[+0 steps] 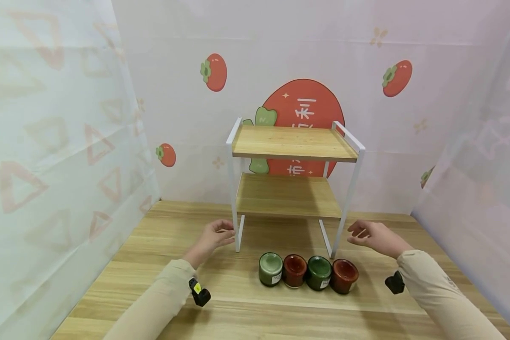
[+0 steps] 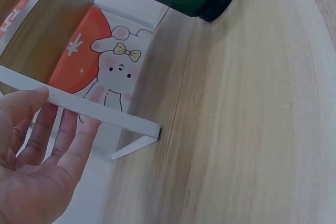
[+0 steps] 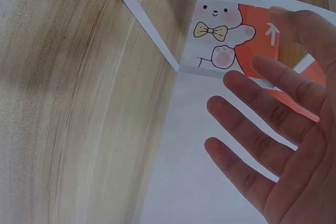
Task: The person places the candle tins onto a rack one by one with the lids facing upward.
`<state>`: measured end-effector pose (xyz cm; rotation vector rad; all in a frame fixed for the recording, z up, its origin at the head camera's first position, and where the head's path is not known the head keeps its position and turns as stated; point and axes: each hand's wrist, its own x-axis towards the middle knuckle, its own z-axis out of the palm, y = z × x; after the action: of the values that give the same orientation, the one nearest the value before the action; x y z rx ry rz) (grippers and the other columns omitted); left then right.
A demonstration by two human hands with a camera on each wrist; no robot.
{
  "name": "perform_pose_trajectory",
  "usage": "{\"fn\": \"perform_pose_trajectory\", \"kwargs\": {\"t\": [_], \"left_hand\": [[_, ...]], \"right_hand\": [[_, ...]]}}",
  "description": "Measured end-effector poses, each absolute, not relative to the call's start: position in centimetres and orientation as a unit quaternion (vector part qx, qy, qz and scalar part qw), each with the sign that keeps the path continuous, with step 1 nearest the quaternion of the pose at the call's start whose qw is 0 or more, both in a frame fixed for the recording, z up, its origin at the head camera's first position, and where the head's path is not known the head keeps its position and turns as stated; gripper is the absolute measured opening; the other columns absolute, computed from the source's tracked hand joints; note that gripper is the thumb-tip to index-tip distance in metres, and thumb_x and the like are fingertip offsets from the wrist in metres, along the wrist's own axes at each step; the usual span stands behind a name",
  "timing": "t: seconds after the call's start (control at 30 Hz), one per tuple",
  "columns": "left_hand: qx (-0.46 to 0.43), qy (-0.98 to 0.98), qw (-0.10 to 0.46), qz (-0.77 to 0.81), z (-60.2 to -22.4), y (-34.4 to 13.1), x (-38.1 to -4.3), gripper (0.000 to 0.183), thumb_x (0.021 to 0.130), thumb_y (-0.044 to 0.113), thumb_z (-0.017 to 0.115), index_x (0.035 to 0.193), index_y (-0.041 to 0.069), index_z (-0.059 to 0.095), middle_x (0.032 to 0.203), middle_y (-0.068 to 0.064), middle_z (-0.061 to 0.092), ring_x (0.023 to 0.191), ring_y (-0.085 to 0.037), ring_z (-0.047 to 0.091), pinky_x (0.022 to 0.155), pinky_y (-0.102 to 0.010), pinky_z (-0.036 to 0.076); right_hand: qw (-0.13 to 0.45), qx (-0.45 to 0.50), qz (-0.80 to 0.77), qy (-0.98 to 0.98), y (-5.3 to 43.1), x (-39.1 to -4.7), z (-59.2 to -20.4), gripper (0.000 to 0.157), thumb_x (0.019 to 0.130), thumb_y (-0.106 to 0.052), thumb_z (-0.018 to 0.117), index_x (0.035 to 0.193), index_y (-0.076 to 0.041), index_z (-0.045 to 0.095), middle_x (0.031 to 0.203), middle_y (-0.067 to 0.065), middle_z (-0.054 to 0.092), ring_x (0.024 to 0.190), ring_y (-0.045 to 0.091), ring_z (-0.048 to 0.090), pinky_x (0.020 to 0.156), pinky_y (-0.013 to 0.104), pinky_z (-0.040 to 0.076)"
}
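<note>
A two-tier rack of pale wood-grain boards in a white flat-barred frame (image 1: 293, 142) stands upright on the wood-grain table (image 1: 238, 316). At its six o'clock sits a row of four small round jars, glassy in look: a light green one (image 1: 270, 270), a reddish-brown one (image 1: 294, 271), a dark green one (image 1: 318, 274) and, at the right end, a second reddish-brown one (image 1: 344, 276). The bare left hand (image 1: 212, 238) is at the rack's eight o'clock, thumb tip over the near face of the white left front leg (image 1: 232, 203) and fingertips by its edge; the fingers look long and relaxed rather than wrapped, though whether they touch the metal I cannot tell. The bare right hand (image 1: 376, 237) is at four o'clock, fingers spread well apart and holding nothing, just beside the white right front leg (image 1: 347, 208) and apart from it. With a hand at each side and the feet down, the step in hand looks like placing or squaring the rack. To shift it further, the next move would call for an even hold on both legs, low down; to leave it there, for drawing the left fingers out toward nine o'clock without catching the leg. Any slide toward six o'clock would risk knocking the jars, since the right foot stands very near them.
</note>
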<state>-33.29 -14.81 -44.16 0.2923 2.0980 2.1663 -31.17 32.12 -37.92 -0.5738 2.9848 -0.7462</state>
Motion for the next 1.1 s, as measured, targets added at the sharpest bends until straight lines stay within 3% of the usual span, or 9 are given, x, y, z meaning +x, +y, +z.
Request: {"fn": "perform_pose_trajectory", "kwargs": {"t": [0.13, 0.43, 0.7, 0.9, 1.1], "left_hand": [[0.089, 0.698, 0.047, 0.71, -44.4, -14.6, -33.5, 0.02, 0.089, -0.006, 0.063, 0.108, -0.01, 0.056, 0.1, -0.008, 0.058, 0.096, -0.021, 0.062, 0.087, -0.031, 0.06], [0.091, 0.703, 0.04, 0.704, -44.5, -14.5, -33.7, 0.017, 0.09, -0.006, 0.063, 0.105, -0.009, 0.056, 0.097, -0.006, 0.058, 0.099, -0.027, 0.061, 0.087, -0.034, 0.06], [0.096, 0.705, 0.04, 0.701, -44.2, -14.6, -33.5, 0.017, 0.09, -0.005, 0.062, 0.105, -0.01, 0.056, 0.095, -0.005, 0.057, 0.097, -0.025, 0.061, 0.088, -0.036, 0.059], [0.095, 0.701, 0.045, 0.705, -44.1, -14.6, -33.5, 0.016, 0.09, -0.006, 0.062, 0.105, -0.008, 0.056, 0.094, -0.004, 0.057, 0.095, -0.022, 0.061, 0.088, -0.036, 0.059], [0.097, 0.705, 0.042, 0.702, -44.1, -14.6, -33.5, 0.019, 0.089, -0.006, 0.063, 0.106, -0.011, 0.055, 0.095, -0.005, 0.058, 0.098, -0.026, 0.061, 0.087, -0.036, 0.06]], "right_hand": [[0.006, -0.187, -0.243, 0.952, 32.2, -31.2, -38.1, 0.037, 0.09, -0.039, 0.068, 0.109, -0.008, 0.063, 0.096, 0.002, 0.067, 0.088, 0.017, 0.064, 0.073, 0.033, 0.055], [0.003, -0.193, -0.254, 0.948, 32.0, -30.2, -37.5, 0.034, 0.091, -0.037, 0.067, 0.109, -0.009, 0.064, 0.098, 0.003, 0.068, 0.09, 0.019, 0.065, 0.073, 0.033, 0.056], [-0.028, -0.205, -0.268, 0.941, 32.3, -29.7, -38.2, 0.033, 0.091, -0.042, 0.066, 0.11, -0.015, 0.065, 0.106, 0.003, 0.068, 0.094, 0.018, 0.065, 0.078, 0.031, 0.057], [-0.036, -0.22, -0.321, 0.921, 31.5, -27.9, -38.2, 0.031, 0.093, -0.032, 0.066, 0.115, -0.01, 0.064, 0.111, 0.006, 0.068, 0.098, 0.017, 0.065, 0.082, 0.027, 0.057], [-0.02, -0.219, -0.415, 0.883, 31.1, -26.7, -39.4, 0.035, 0.095, -0.023, 0.063, 0.124, -0.004, 0.059, 0.12, 0.01, 0.066, 0.104, 0.004, 0.063, 0.083, 0.019, 0.055]]}}
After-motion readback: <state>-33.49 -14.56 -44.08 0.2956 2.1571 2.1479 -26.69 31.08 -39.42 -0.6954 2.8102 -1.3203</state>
